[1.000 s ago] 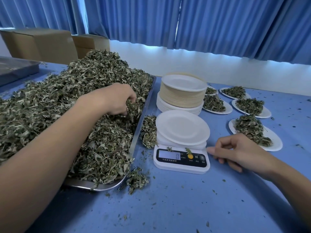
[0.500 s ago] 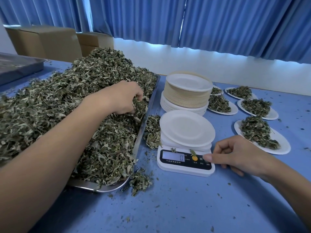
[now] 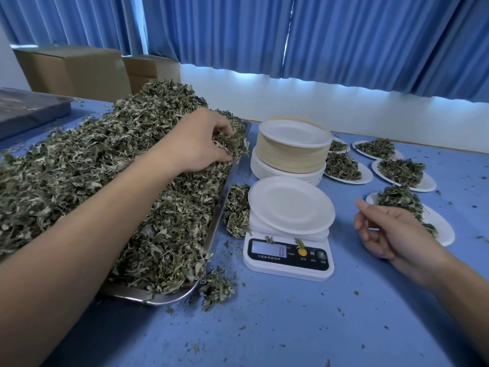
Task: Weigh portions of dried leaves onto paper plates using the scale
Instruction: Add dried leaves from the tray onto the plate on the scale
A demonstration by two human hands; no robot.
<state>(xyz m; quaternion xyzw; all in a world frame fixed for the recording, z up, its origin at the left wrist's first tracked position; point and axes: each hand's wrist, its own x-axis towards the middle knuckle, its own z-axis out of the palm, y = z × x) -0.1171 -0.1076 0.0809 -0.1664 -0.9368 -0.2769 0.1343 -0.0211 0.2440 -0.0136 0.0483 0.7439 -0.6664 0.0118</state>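
A long metal tray (image 3: 218, 207) lay on the left of a blue desk (image 3: 291, 327), its long axis running from the near edge away toward the curtained wall. It was heaped well above its rim with dried leaves (image 3: 105, 181). The left hand (image 3: 201, 144) reached across the heap to the tray's far right side, fingers curled around a clump of the leaves. Just right of the tray stood a white digital scale (image 3: 287, 258), its long side running left to right and its display facing the person, reading zero. An empty paper plate (image 3: 291, 205) sat on the scale's platform, overhanging it. A small spilled pile of leaves (image 3: 236, 210) lay on the desk between tray and scale, touching the plate's left edge, and another clump (image 3: 217, 290) lay at the tray's near corner. The right hand (image 3: 391, 234) hovered just right of the scale, touching nothing, its fingers loosely curled and apart. Behind the scale rose a tall stack of empty paper plates (image 3: 293, 152). To its right, several filled plates (image 3: 426, 184) each held a mound of leaves. Cardboard boxes (image 3: 74, 72) stood behind the tray.
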